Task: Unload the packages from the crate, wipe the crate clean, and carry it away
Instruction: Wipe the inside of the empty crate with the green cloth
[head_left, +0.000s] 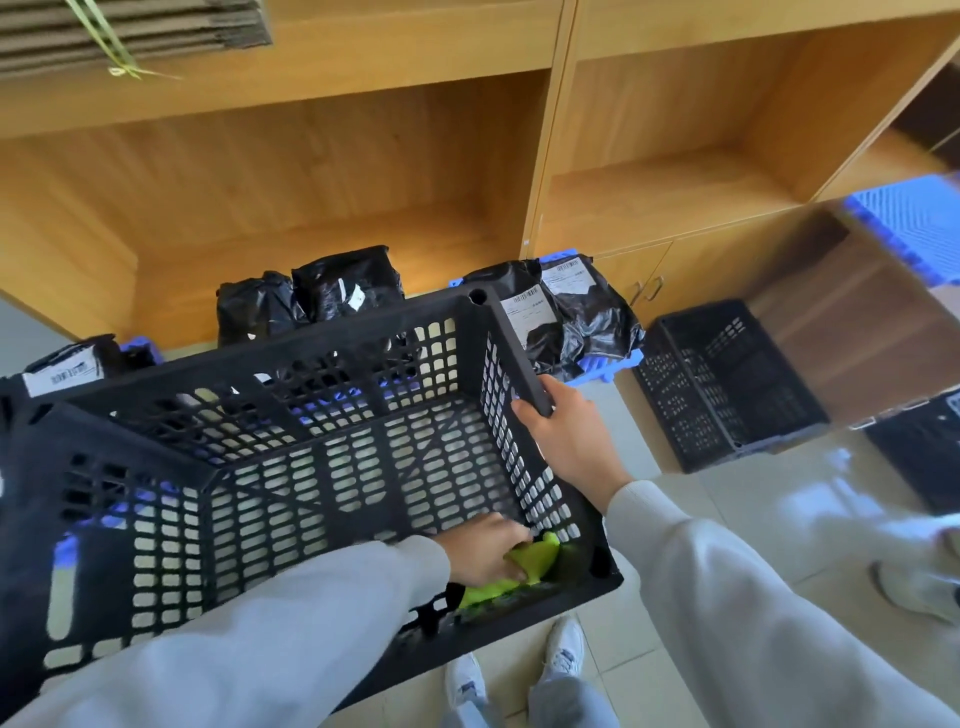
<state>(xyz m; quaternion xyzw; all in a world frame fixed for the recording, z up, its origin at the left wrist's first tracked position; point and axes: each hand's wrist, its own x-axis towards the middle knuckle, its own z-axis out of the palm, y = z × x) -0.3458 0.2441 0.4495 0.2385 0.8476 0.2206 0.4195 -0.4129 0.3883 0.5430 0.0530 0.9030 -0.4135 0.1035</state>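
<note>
Wooden shelves (322, 171) sit behind the black crate (291, 457), black packages (343, 291) just past its far side. Left hand (488, 553) grips a green cloth (524, 564) inside its near corner; right hand (563, 441) grips its rim.

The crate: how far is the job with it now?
Unloading looks done: the crate holds no packages, and black packages lie behind it by the shelf. Wiping is in hand: the left hand presses a green cloth into the near corner while the right hand grips the rim. Carrying it away is left.
</note>
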